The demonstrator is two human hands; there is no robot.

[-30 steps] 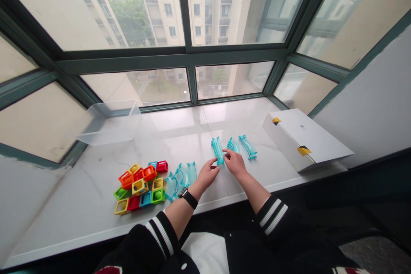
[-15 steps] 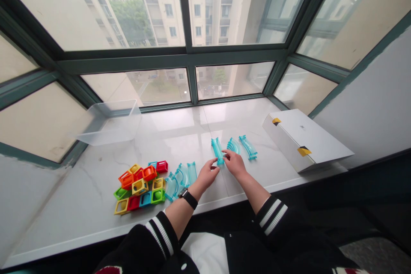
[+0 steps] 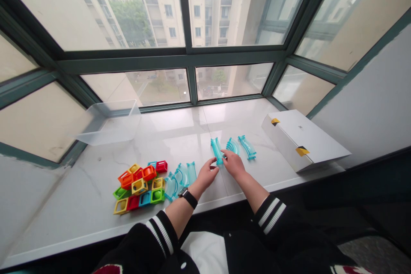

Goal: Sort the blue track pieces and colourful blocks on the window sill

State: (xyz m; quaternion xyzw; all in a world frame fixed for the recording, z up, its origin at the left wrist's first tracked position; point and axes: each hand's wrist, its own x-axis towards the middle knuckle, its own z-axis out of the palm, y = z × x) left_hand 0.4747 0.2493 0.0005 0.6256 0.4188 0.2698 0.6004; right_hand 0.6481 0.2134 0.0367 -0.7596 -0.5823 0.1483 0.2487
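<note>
A straight translucent blue track piece (image 3: 216, 147) lies on the white sill in front of my hands. My left hand (image 3: 207, 174) is at its near end, thumb and fingers apart, with nothing seen between them. On the other side, my right hand (image 3: 233, 164) has its fingers stretched toward the piece's right edge; whether they touch it I cannot tell. Just beyond that hand lies a curved blue track piece (image 3: 232, 145), partly covered by it. Farther right is another blue track piece (image 3: 247, 147). Several more, among them a straight one (image 3: 192, 173), lie left of my left wrist.
Colourful hollow blocks (image 3: 139, 186) are heaped at the left, beside the track pieces. A clear plastic bin (image 3: 111, 130) stands at the back left by the window. To the right is a white box (image 3: 305, 139) with yellow-black tabs. The sill's front edge (image 3: 237, 198) runs below my forearms.
Almost nothing differs. The view has shifted very slightly, and both hands keep their places around the straight track piece.
</note>
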